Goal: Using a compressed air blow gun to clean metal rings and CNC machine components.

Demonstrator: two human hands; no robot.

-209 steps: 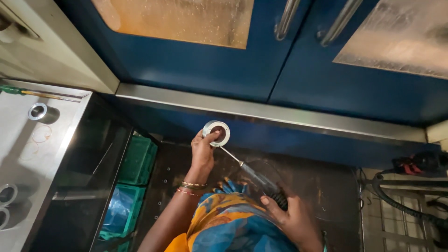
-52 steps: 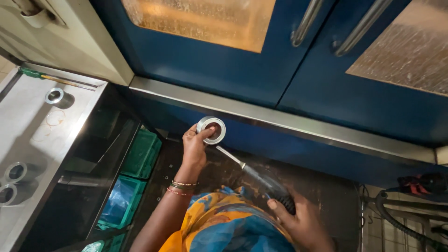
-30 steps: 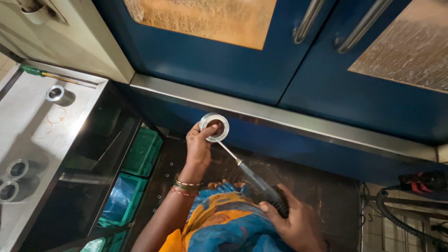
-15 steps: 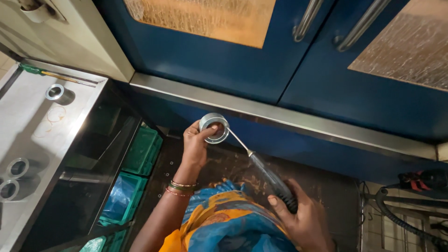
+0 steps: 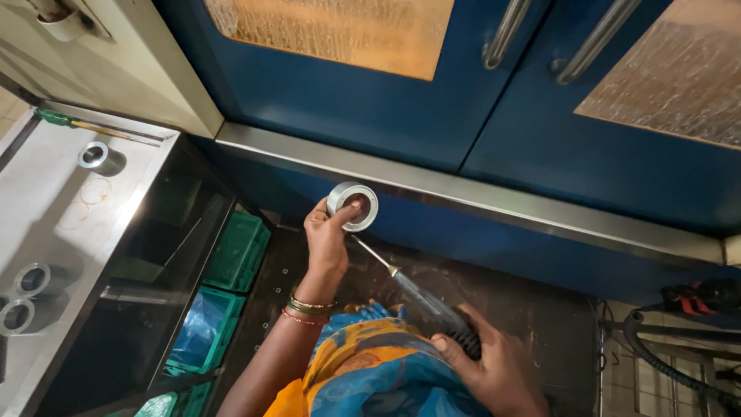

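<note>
The left hand [image 5: 326, 235] pinched a short metal ring [image 5: 353, 206] in its fingers before the blue cabinet; the right hand [image 5: 494, 369] gripped an air-blow gun [image 5: 432, 309], its nozzle tip just beside the ring

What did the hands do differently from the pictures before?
The left hand turned the metal ring from face-on to tilted. The right hand shifted the air gun a little, nozzle staying at the ring. Both grips, the green bins and rings on the table stayed.
</note>
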